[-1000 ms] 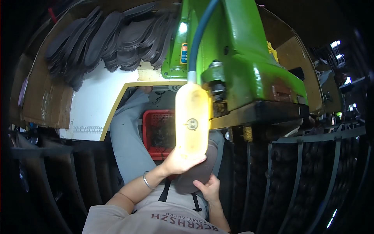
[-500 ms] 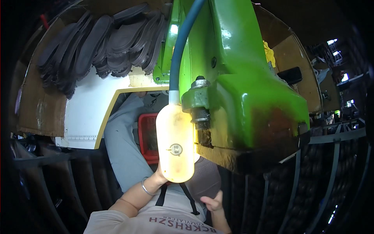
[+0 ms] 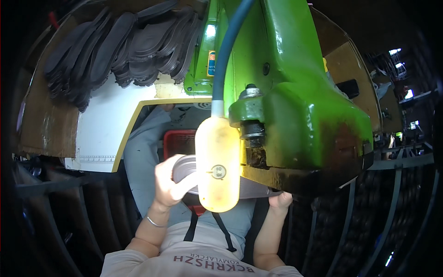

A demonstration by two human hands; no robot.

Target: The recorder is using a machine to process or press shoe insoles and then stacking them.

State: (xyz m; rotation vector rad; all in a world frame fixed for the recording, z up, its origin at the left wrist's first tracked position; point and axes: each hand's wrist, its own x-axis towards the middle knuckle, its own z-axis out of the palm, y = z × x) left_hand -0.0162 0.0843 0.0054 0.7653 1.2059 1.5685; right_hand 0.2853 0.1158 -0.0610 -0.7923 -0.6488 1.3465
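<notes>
A grey-brown shoe sole (image 3: 185, 170) lies crosswise between my hands, its middle hidden behind a glowing oblong lamp. My left hand (image 3: 169, 183) is closed on the sole's left end, with the thumb over its near side. At the other end my right hand (image 3: 280, 201) grips the sole's tip; some of its fingers are hidden behind it and the machine head. Just beyond my right hand is the blackened lower edge of the green machine head (image 3: 314, 124).
The lit lamp (image 3: 218, 184) hangs on a blue flexible neck. Several soles (image 3: 115, 51) are stacked on the white worktop (image 3: 99, 124), which has a yellow edge. Below it stands a red plastic basket (image 3: 173, 138). A cardboard box (image 3: 353, 69) stands at the right.
The sole has swung from hanging at the right to lying crosswise. My left hand has come out from behind the lamp, and my right hand has moved up and right to the sole's end.
</notes>
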